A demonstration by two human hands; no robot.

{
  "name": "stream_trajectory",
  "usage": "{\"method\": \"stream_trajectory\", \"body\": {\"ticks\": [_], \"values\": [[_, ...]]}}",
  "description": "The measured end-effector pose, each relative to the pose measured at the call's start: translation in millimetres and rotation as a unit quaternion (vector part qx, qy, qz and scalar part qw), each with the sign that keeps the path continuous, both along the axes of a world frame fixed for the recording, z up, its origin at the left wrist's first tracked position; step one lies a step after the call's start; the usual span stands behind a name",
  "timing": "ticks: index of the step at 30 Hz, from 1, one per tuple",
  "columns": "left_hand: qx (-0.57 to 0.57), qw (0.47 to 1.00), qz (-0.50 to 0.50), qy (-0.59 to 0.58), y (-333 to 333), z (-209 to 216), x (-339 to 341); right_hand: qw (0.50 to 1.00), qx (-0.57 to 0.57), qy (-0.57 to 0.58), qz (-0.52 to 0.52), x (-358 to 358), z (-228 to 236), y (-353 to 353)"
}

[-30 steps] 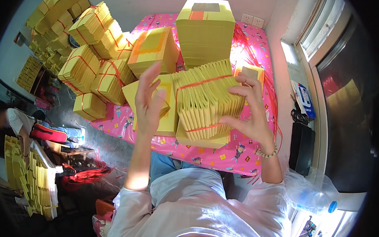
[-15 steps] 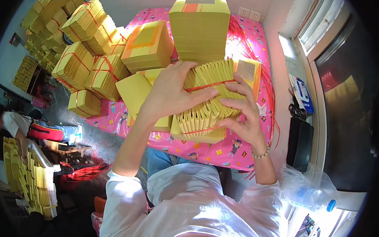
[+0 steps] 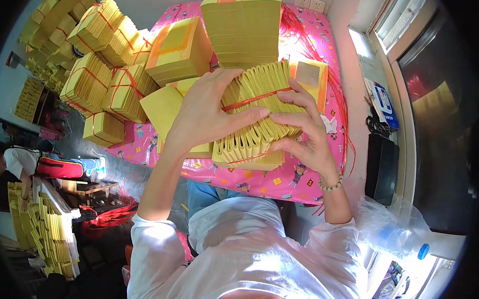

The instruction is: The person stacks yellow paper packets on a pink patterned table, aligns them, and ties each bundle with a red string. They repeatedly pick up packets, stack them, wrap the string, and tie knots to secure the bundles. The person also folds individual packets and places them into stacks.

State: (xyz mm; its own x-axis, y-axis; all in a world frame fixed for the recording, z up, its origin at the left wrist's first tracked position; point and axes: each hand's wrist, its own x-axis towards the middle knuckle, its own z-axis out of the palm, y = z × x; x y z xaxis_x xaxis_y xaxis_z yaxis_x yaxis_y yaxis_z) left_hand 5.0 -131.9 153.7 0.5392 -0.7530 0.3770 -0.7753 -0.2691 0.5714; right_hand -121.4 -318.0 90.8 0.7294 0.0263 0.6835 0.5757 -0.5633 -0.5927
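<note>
1. Two bare hands, the left hand point(image 3: 206, 109) and the right hand point(image 3: 311, 139), flank a yellow, ribbed bundle of folded paper point(image 3: 267, 102); it sits between them.
2. Left grip: thumb parted from the fingers and laid over the bundle's upper face; fingers at its far-left edge.
3. Right grip: fingers bent and separated along the right flank, thumb lower, at the near-right part. How firmly either hand presses cannot be told.
4. Orientation: folded leaves stand on edge, ranked left to right, looped ends toward the wearer. Long axis seems to run away from the wearer, tilting slightly right; hands and lens curvature make this uncertain.
5. A thin red strap point(image 3: 257, 99) crosses the leaves, higher at right.
6. Beneath: a flat-sided yellow paper block point(image 3: 273, 162), on a glossy pink printed table cover point(image 3: 223, 175).
7. Beyond: a tall, smooth-faced yellow paper stack point(image 3: 241, 36), loose red plastic-like strips point(image 3: 312, 41) to its right.
8. Right wrist: a pale beaded bracelet point(image 3: 330, 184).
</note>
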Motion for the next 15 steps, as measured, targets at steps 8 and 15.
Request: {"method": "stream_trajectory", "body": {"ticks": [8,15], "values": [[-0.101,0.989,0.034,-0.100,3.5,-8.0,-6.3,1.000,-0.010,-0.009,-0.025,-2.6,8.6,4.2],[-0.084,0.972,0.026,-0.220,24.3,-5.0,-58.2,0.995,-0.084,-0.026,-0.037,-6.6,17.1,6.5]]}}
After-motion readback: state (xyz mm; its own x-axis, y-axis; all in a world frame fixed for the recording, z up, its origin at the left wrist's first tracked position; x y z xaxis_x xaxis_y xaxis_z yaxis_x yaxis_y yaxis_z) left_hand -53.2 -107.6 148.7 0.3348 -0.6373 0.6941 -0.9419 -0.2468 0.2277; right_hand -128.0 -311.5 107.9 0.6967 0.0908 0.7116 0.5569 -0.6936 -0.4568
